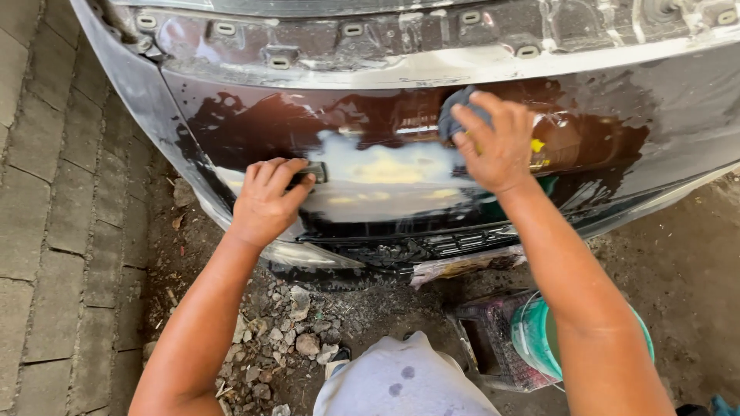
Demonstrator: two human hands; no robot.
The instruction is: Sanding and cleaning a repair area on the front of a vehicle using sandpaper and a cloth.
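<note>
I am wet-sanding the filler patch (385, 179) on the dark bumper (655, 115), and I judge the step goes well if the block stays flat and the strokes stay even, so no groove is cut at the patch's feathered edge where pale filler meets dark paint. The panel should be kept wet (the surface shines with water around the patch), and the rag should wipe the slurry off so I can read the surface.

My left hand (266, 202) presses a small dark sanding block (310, 172) against the panel at the left rim of the patch; the fingers are curled together over it, thumb tucked below, closed firmly on the block. My right hand (497, 142) holds a grey rag (459, 108) bunched against the bumper at the patch's upper right corner; the fingers are a little fanned but bent over the cloth, pinning it to the panel.

Below my right arm a green bucket (532, 335) stands on the dirt, just beside a dark crate (489, 335). Loose stones (297, 343) lie under the bumper, near my left forearm.
</note>
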